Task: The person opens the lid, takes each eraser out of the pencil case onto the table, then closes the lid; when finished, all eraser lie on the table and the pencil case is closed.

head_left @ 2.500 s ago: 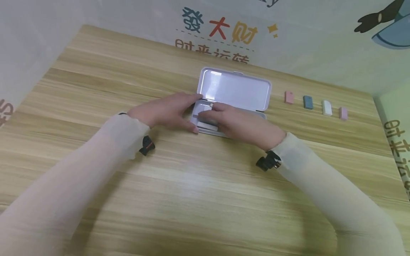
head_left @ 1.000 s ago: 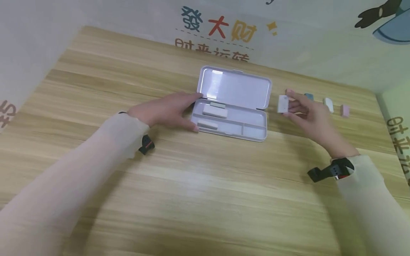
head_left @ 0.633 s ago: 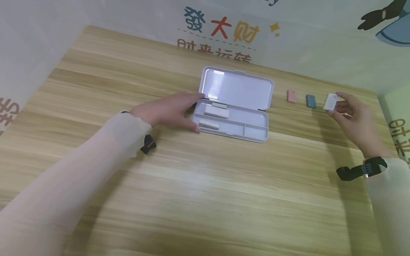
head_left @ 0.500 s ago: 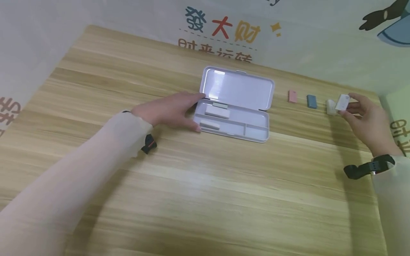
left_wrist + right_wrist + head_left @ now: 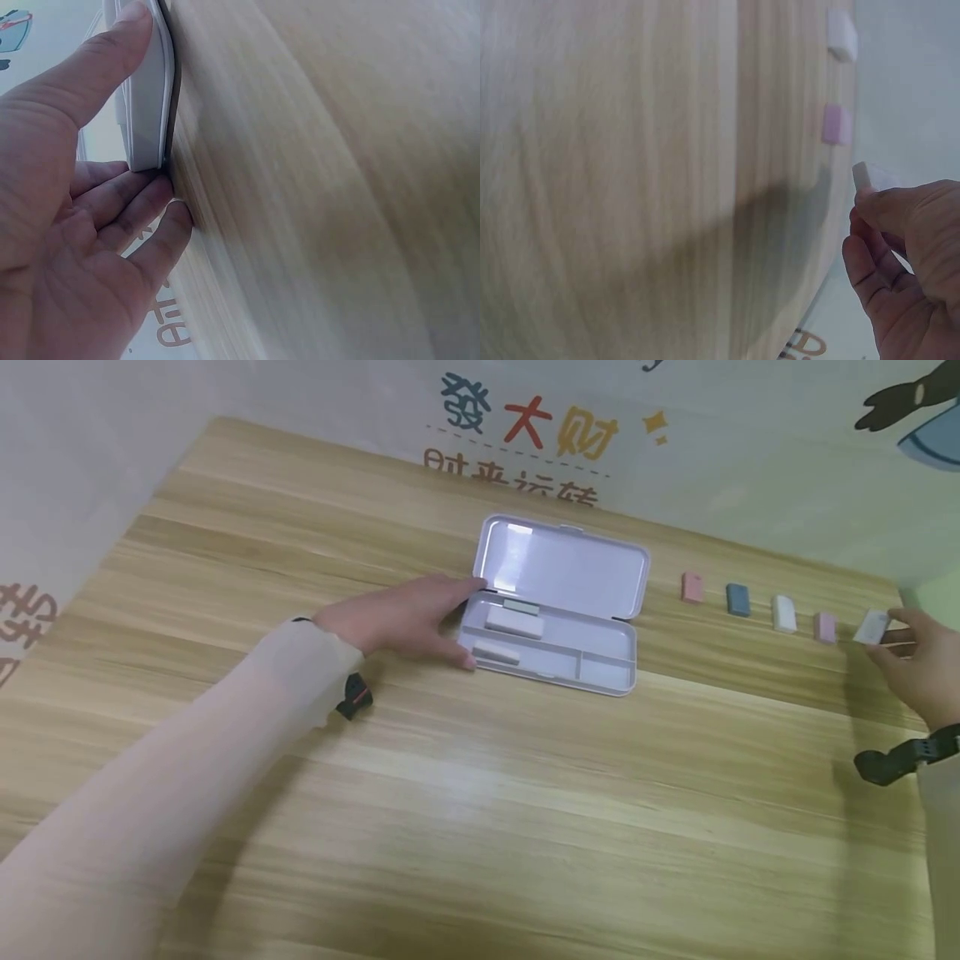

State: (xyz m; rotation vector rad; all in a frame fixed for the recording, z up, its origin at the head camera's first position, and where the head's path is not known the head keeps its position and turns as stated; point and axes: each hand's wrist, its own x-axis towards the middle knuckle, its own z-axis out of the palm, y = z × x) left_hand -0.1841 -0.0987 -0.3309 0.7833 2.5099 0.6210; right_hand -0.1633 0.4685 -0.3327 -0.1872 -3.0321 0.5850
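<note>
A pale lilac pencil case [image 5: 606,662] lies open on the table, its lid [image 5: 562,568] tilted back. My left hand [image 5: 408,618] holds its left end, thumb at the front corner and index finger near the hinge. In the left wrist view the thumb [image 5: 97,67] lies against the case wall [image 5: 146,112]. Inside are a white eraser [image 5: 514,623], a greenish one [image 5: 521,607] behind it and a slim white one [image 5: 497,652] in the front compartment. At far right my right hand [image 5: 926,660] pinches a white eraser [image 5: 872,627] between thumb and fingers, above the table.
A row of erasers stands right of the case: pink [image 5: 692,587], blue [image 5: 738,599], white [image 5: 784,613] and lighter pink [image 5: 825,627]. The wood-grain table [image 5: 465,810] meets a printed wall covering [image 5: 712,477] at the back.
My right hand has left the case with the white eraser, passing along the row to its far right end. The left hand has stayed at the case.
</note>
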